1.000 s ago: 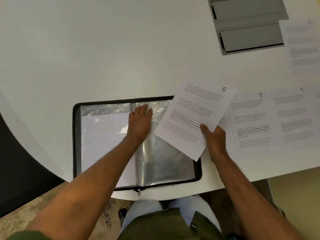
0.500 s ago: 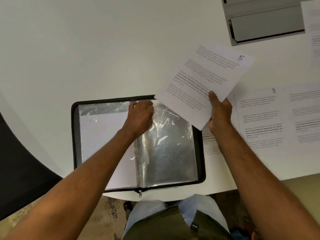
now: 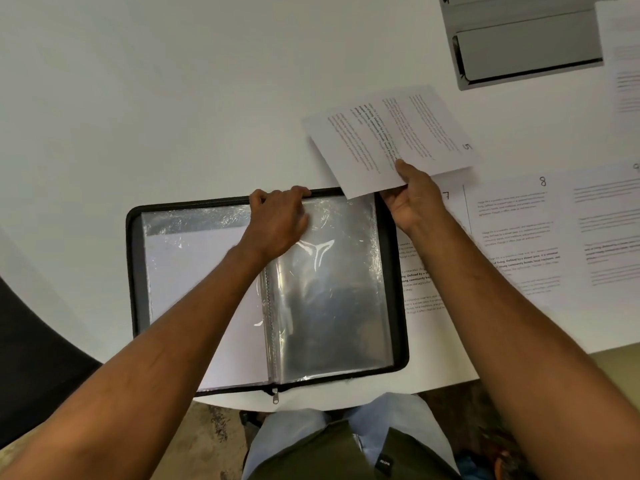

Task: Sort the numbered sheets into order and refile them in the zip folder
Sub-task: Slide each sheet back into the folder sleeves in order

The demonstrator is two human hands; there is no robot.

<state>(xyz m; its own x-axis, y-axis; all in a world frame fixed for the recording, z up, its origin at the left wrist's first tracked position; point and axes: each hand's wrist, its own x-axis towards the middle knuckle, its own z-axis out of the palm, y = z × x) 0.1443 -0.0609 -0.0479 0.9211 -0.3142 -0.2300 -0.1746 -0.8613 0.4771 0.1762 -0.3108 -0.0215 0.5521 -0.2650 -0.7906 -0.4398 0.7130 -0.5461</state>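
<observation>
One black zip folder (image 3: 133, 271) lies open on the white tabletop (image 3: 173, 98) at its near edge, its clear plastic sleeves (image 3: 332, 289) glinting so that what lies under the right-hand one is hard to make out; the left-hand sleeve shows a white sheet's blank side. The left hand (image 3: 280, 223) rests at the top of the folder over the spine, fingers curled over the top edge of the right sleeve, though whether they pinch the plastic cannot be told. The right hand (image 3: 412, 199) grips a white printed sheet numbered 5 (image 3: 391, 140) by its near edge, thumb on top, the sheet turned sideways and held above the tabletop beyond the folder's far right corner. Just right of the folder lies a printed sheet numbered 7 (image 3: 420, 271), largely hidden by the right forearm. Beside it lies a sheet numbered 8 (image 3: 512, 216), then one whose number, apparently a 9 (image 3: 609, 237), is cut off by the frame. Far right, a grey folded case (image 3: 526, 39) and another printed sheet (image 3: 623, 64) are cropped by the frame; its text is too faint to read.
</observation>
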